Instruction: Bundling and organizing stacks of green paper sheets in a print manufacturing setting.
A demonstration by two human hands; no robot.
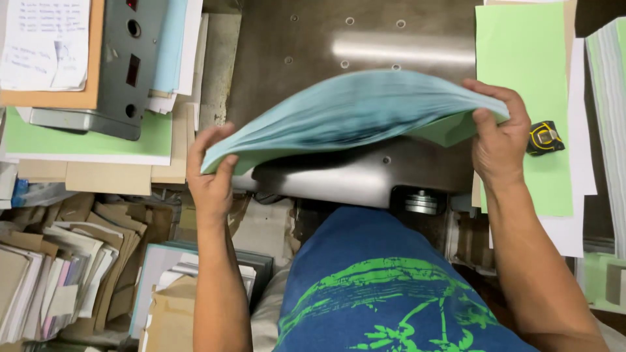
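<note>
I hold a thick stack of light blue paper (352, 111) bowed upward in an arch over a grey metal machine table (313, 45). My left hand (210, 173) grips the stack's left end, thumb on top. My right hand (499, 133) grips the right end, fingers curled over the edge. The underside of the stack shows green sheets at the right.
Green sheets (521, 78) lie to the right with a black and yellow tape measure (544, 137) on them. A grey control box (127, 65) and paper piles sit at the left. Cardboard and paper scraps (72, 267) fill the floor at lower left. White stacks (610, 98) stand at far right.
</note>
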